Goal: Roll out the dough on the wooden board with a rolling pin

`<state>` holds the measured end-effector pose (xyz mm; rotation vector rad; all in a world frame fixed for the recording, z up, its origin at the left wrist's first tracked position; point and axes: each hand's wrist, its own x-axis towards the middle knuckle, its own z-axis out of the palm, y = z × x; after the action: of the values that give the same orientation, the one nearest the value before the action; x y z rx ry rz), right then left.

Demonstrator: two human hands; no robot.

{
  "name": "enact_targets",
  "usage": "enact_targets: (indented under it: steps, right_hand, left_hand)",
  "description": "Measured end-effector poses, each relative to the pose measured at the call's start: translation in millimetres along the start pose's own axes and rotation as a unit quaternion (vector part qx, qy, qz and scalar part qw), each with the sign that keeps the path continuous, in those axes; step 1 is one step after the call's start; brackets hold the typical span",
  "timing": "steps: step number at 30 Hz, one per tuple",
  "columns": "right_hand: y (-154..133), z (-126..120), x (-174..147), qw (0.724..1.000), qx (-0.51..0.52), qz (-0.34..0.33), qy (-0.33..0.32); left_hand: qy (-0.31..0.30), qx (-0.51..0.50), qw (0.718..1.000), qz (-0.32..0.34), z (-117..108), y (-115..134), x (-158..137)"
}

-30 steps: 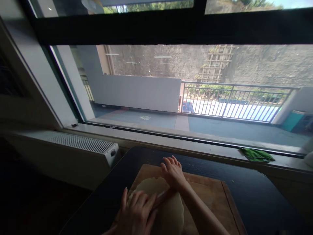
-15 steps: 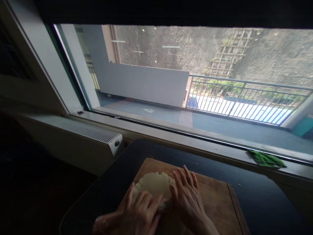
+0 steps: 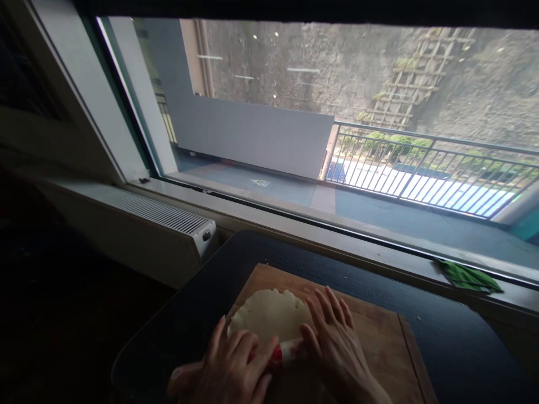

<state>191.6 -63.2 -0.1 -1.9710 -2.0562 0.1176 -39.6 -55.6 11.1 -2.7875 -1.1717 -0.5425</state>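
A pale sheet of dough (image 3: pixel 267 315) with a scalloped edge lies flat on a wooden board (image 3: pixel 374 331). Across its near part rests a short red and whitish cylinder (image 3: pixel 289 351), whose exact kind I cannot make out. My left hand (image 3: pixel 236 365) has its fingers bent over the cylinder's left end, with red showing between them. At the other end, my right hand (image 3: pixel 337 348) lies palm down with its fingers stretched forward, its thumb side against the cylinder. Both hands hide parts of the cylinder and the near dough.
The board sits on a dark, rounded table (image 3: pixel 202 297) dotted with small crumbs. A green cloth (image 3: pixel 467 276) lies on the window sill (image 3: pixel 357 247) at the right. To the left, a white radiator (image 3: pixel 168 241) runs beneath the large window.
The cylinder has turned, and its red part now shows beside my left hand. My hands stay over its ends. The whole view has shifted slightly.
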Motion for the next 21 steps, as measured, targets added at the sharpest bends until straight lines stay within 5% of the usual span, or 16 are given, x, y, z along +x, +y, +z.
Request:
enact_targets:
  steps: [3, 9, 12, 21]
  right_hand:
    - [3.4, -0.2, -3.6, 0.999, -0.023, 0.017, 0.014]
    - [-14.9, 0.8, 100.8, 0.999, 0.01, 0.026, -0.026]
    - [-19.6, -1.8, 115.6, 1.0, 0.011, 0.001, -0.022]
    - [30.8, 3.8, -42.2, 0.996, -0.059, -0.07, 0.018]
  left_hand:
    - [-0.013, -0.013, 1.0, -0.002, 0.5, 4.5, 8.1]
    - [-0.035, -0.008, 0.997, -0.071, -0.9, -5.4, -1.1]
    - [-0.046, -0.004, 0.996, -0.076, -5.4, -10.7, -13.7]
    - [-0.076, -0.045, 0.996, 0.028, -12.4, 6.9, -7.6]
